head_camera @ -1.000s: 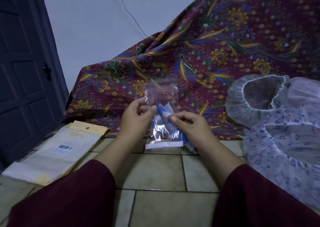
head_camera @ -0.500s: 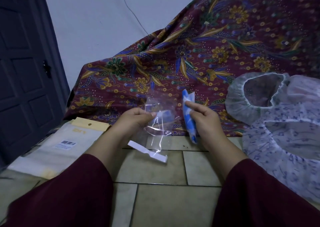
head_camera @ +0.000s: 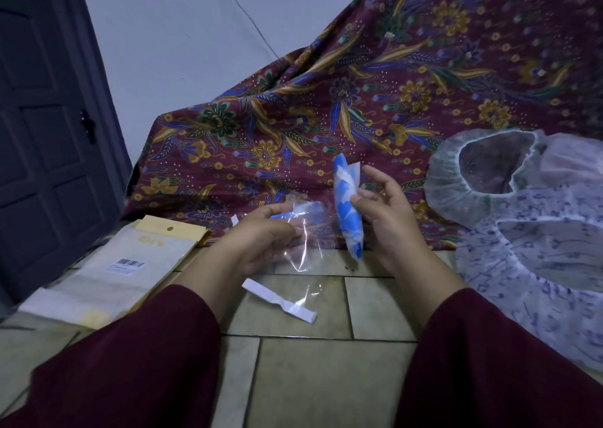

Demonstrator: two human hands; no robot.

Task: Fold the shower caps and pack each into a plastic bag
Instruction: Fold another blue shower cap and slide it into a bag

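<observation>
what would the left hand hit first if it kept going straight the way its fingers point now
Most likely the folded blue shower cap held in the right hand. The left hand holds the clear plastic bag, its fingers pointing right towards the cap, though depth is hard to judge from this view.

1. A folded shower cap (head_camera: 347, 214), blue with white patterning, is held upright as a narrow roll above the tiled floor, beside the plastic bag.
2. A clear plastic bag (head_camera: 303, 232) with a white strip at its lower end is held, hanging down towards the floor.
3. Unfolded shower caps (head_camera: 535, 248), white with blue print, are piled at the floor's right edge.
</observation>
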